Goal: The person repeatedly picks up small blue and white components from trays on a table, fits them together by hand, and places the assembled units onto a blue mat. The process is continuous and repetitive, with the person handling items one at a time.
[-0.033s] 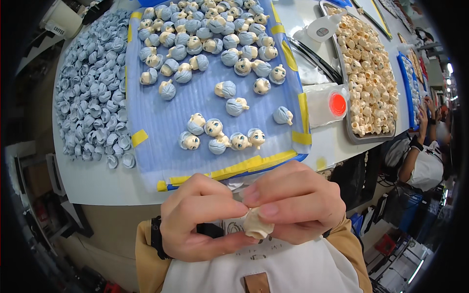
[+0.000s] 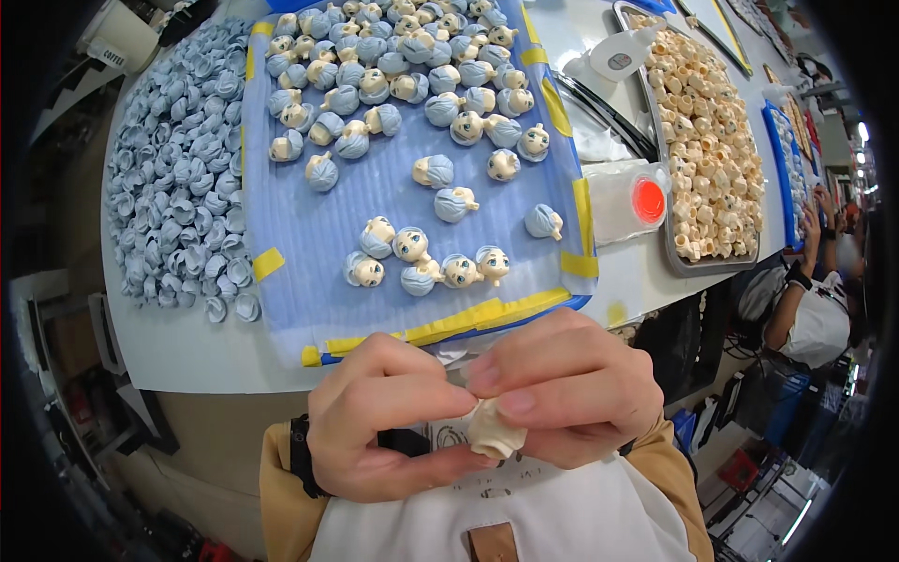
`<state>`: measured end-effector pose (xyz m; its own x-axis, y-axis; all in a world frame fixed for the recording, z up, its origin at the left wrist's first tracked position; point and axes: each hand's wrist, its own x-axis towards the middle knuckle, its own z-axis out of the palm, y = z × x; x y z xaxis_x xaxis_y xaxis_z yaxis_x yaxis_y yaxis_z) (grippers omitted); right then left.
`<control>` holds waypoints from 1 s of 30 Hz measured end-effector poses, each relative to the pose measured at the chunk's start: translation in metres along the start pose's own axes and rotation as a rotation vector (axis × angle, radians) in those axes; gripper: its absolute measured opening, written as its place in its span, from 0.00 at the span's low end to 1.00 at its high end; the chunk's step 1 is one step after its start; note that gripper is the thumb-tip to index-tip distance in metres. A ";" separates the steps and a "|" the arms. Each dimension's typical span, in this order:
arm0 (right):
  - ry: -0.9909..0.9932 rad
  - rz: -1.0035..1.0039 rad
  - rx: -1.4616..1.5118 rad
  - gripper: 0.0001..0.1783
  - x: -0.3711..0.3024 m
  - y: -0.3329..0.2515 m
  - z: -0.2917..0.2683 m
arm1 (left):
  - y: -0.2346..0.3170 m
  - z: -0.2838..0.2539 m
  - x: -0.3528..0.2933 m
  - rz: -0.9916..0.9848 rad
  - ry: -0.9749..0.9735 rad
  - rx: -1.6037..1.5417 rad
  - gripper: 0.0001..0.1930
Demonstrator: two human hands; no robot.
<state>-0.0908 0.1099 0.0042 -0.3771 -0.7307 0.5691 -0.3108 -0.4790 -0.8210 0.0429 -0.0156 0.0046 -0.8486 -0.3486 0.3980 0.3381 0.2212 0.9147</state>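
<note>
Between my two hands, close in front of my apron, is a small cream-coloured doll head piece (image 2: 496, 430). My left hand (image 2: 389, 421) is closed on its left side, fingers bent and thumb beneath. My right hand (image 2: 567, 389) pinches it from the right and above. The piece tilts with its opening downward; its painted side, if any, is hidden. Just beyond my hands lies a blue tray (image 2: 318, 253) edged with yellow tape. On it rest many doll heads with blue hair, among them a small cluster (image 2: 410, 245) near the front edge.
A heap of blue hair shells (image 2: 178, 178) lies on the left. To the right stands a metal tray (image 2: 667, 248) of cream head pieces, with a white squeeze bottle (image 2: 613, 58), black tweezers (image 2: 609, 117) and a red-topped container (image 2: 623, 201) beside it. Another person (image 2: 810, 309) sits far right.
</note>
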 end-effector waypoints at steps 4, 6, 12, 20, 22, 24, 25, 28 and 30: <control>-0.016 0.062 0.003 0.21 0.002 -0.004 0.000 | 0.005 0.003 -0.001 -0.009 0.065 0.032 0.27; -0.016 0.069 0.010 0.21 0.002 -0.003 -0.001 | 0.005 0.003 0.000 -0.008 0.073 0.041 0.27; -0.029 0.158 0.145 0.20 -0.001 -0.001 -0.004 | 0.004 0.004 0.000 -0.015 0.034 0.035 0.26; 0.091 0.492 0.591 0.19 -0.012 -0.004 0.001 | -0.002 0.002 0.002 -0.033 -0.002 0.090 0.17; 0.163 0.601 0.674 0.18 -0.012 -0.006 0.005 | -0.003 0.003 0.002 -0.041 0.007 0.073 0.16; 0.102 0.563 0.673 0.18 -0.016 0.001 0.002 | -0.004 0.004 0.003 -0.044 -0.005 0.060 0.14; 0.071 0.545 0.669 0.18 -0.017 0.003 0.000 | -0.004 0.003 0.005 -0.044 -0.021 0.057 0.14; 0.059 0.568 0.636 0.18 -0.015 0.000 -0.003 | -0.006 0.004 0.005 -0.061 -0.026 0.052 0.13; 0.036 0.548 0.606 0.18 -0.015 0.001 -0.002 | -0.007 0.003 0.003 -0.071 -0.008 0.056 0.12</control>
<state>-0.0869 0.1210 -0.0047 -0.3695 -0.9264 0.0723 0.4474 -0.2456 -0.8599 0.0367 -0.0150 -0.0003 -0.8727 -0.3583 0.3318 0.2542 0.2468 0.9351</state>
